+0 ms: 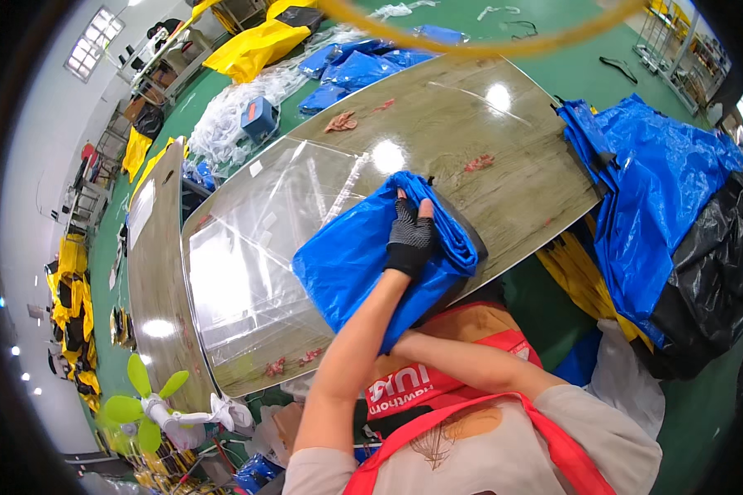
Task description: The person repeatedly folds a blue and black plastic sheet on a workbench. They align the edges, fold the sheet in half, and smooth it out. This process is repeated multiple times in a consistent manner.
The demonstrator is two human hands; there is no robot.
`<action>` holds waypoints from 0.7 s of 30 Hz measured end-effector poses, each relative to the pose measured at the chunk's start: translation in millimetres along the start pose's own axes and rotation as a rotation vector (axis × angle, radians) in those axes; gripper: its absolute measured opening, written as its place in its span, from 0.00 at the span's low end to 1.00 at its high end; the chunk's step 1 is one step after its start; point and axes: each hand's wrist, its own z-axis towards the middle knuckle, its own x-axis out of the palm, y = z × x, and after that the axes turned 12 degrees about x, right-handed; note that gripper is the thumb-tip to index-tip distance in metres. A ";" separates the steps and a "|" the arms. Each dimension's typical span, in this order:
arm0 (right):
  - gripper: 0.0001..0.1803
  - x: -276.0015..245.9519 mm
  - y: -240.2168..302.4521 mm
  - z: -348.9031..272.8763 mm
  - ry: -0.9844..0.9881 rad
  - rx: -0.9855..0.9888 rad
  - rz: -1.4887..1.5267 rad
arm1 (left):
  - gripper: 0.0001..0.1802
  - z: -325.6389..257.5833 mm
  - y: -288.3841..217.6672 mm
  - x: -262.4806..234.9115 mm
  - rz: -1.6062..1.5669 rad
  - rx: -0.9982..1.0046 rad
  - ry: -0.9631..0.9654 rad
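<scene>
Blue folded sheet (363,264) lying on the near edge of the surface (470,124), partly over a clear plastic film (256,247) spread to its left. Rolled fold of the sheet bunched at its right end, directly under and beside the fingers (413,206). Left hand (410,239), in a dark fingerless glove, pressed flat on top of the fold, fingers together and stretched forward toward the far edge of the sheet, not clamped round anything. Right hand hidden beneath the sheet at the surface's edge, only the forearm (470,367) showing; fingers' state not discernible. Small reddish scraps (341,122) scattered farther out on the surface. Heap of blue sheets (660,190) hanging off the right end, black plastic (718,280) beside it. More blue sheets (363,66) and a yellow bundle (256,45) on the green floor (570,66) beyond. Green fan (144,408) at lower left, well apart from the hands.
</scene>
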 end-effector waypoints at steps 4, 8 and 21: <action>0.27 -31.8 -10.1 -68.8 0.115 -0.206 0.142 | 0.42 -2.4 42.7 -10.9 0.148 0.105 -0.038; 0.26 -176.0 -20.7 -50.4 0.319 -0.106 -0.054 | 0.40 14.7 -30.3 -17.5 0.527 -0.318 0.337; 0.22 -194.3 -161.4 -100.4 -0.268 -0.344 -0.319 | 0.34 -46.3 20.6 -94.2 0.209 0.279 0.683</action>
